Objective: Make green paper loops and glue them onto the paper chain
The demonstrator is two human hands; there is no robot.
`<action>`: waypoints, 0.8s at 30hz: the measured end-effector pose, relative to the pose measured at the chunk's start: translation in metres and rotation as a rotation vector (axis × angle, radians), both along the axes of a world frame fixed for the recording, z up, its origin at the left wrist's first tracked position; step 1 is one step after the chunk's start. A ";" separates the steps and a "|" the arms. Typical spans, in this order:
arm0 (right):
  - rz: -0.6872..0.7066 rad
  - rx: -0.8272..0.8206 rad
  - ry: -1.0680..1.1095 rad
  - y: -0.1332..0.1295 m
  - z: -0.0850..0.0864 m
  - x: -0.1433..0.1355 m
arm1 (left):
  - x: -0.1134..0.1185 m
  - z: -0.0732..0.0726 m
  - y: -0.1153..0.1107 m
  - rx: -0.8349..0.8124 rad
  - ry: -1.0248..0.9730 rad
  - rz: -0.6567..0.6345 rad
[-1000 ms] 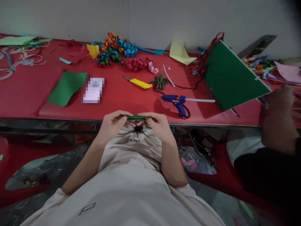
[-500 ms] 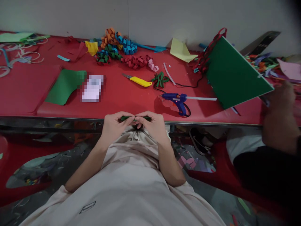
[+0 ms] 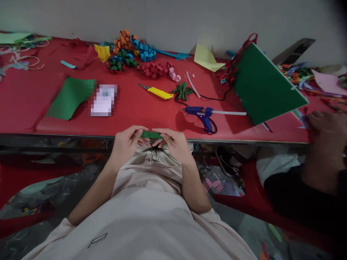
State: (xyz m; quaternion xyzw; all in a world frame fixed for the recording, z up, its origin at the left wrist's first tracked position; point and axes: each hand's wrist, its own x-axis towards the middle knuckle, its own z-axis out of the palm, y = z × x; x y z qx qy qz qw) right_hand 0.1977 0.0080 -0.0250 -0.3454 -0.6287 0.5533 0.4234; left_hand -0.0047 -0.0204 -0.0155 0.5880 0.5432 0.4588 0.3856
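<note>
green strip [image 3: 151,134]: long axis left-right, bridging both hands
left hand [image 3: 124,143]: pinching left end
right hand [image 3: 175,143]: pinching right end

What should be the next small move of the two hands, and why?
Probably bring both ends of the green strip toward each other, bending it: the left hand and right hand pinch it at opposite ends, its middle shows between them, and bent green pieces lie on the table beyond.
</note>
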 end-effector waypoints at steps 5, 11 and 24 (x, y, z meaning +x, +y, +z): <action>-0.092 0.203 -0.173 0.000 0.007 0.003 | -0.002 0.004 0.001 -0.020 -0.068 0.026; -0.174 -0.023 -0.075 -0.004 0.004 -0.003 | -0.001 0.005 0.001 -0.013 -0.010 -0.018; -0.082 -0.063 0.054 -0.007 0.005 -0.003 | 0.002 0.007 0.000 0.009 -0.077 0.031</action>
